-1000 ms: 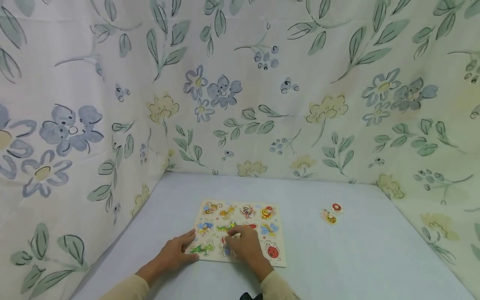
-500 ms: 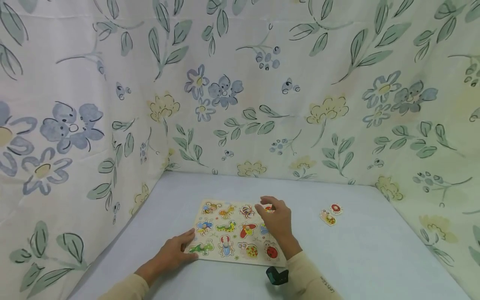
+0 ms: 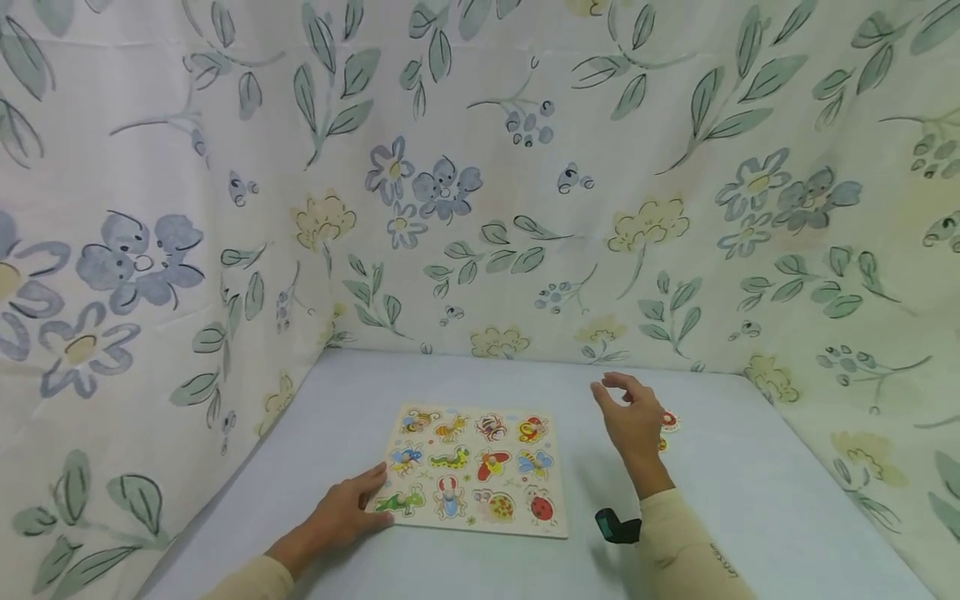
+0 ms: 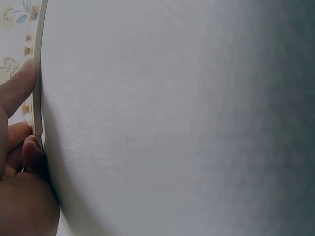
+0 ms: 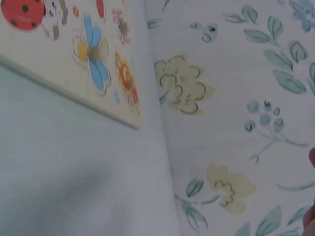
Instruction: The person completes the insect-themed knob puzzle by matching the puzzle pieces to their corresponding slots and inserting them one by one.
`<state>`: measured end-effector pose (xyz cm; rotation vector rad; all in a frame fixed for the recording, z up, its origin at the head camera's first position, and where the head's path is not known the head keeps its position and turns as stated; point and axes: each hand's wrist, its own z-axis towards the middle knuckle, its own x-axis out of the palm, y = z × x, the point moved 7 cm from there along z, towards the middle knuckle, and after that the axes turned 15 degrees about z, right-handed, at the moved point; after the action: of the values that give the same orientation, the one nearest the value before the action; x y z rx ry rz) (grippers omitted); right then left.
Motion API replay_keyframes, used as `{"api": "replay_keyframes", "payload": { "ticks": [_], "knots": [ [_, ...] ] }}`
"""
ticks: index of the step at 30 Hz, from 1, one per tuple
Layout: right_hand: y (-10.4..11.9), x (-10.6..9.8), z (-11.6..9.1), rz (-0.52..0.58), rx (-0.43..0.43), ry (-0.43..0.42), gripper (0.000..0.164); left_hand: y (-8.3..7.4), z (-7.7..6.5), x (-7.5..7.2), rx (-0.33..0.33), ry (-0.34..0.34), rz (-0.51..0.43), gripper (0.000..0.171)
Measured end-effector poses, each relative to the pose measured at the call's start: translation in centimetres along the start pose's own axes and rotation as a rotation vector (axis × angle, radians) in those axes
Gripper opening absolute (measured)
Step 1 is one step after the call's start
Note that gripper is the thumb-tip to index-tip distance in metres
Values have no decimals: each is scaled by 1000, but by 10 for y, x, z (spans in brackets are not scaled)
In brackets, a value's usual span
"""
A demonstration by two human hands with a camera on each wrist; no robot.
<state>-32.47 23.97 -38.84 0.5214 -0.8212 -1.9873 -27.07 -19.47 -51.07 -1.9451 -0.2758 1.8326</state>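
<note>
A wooden peg puzzle (image 3: 517, 479) with several brightly painted insects lies flat on the white table. My left hand (image 3: 339, 507) holds it by its lower left corner, the thumb at the near edge and the fingers along the left side. In the left wrist view, the fingers (image 4: 19, 83) meet the board's thin edge. To the right of the puzzle, my right hand (image 3: 630, 421) is raised, thumb and index finger curved apart with nothing between them. It partly covers two loose pieces: a round red one (image 3: 670, 421) and one below it (image 3: 662, 445), of which only a yellow patch shows.
Leaf-and-flower patterned cloth (image 3: 480, 208) stands as a wall behind the table and along both sides. A small dark device (image 3: 618, 527) sits at the right wrist, beside the beige sleeve (image 3: 693, 546). Table surface (image 3: 757, 500) stretches to the right of the hand.
My right hand has moved from over the puzzle's lower row up and right, towards the loose pieces. The snail and nearby pieces it covered now show. My left hand keeps its place.
</note>
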Motion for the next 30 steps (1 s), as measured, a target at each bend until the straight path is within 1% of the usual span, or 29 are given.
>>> {"api": "replay_keyframes", "payload": {
  "ticks": [3,7,11,14,18,21,24,30],
  "knots": [
    [-12,-19,11,-26,13,-34,20,0,-1,-1,-3,1,-6,81],
    [-31,-43,22,-77,57,-67,22,-1,-2,-1,-1,1,-18,81],
    [-58,-61,26,-148,172,-72,26,-1,-1,0,-1,3,-17,81],
    [-78,-70,22,-182,287,-62,31,-1,-1,0,2,3,-11,81],
    [-102,-77,15,-200,414,-34,36,-1,-1,0,3,-2,-3,81],
    [-116,-80,9,-201,473,-15,38,-1,-1,0,-4,-5,4,80],
    [-126,-82,2,-204,501,-2,38,0,-1,0,-6,-6,7,81],
    [-137,-83,-9,-229,545,31,36,0,0,1,5,-8,-6,82]
  ]
}}
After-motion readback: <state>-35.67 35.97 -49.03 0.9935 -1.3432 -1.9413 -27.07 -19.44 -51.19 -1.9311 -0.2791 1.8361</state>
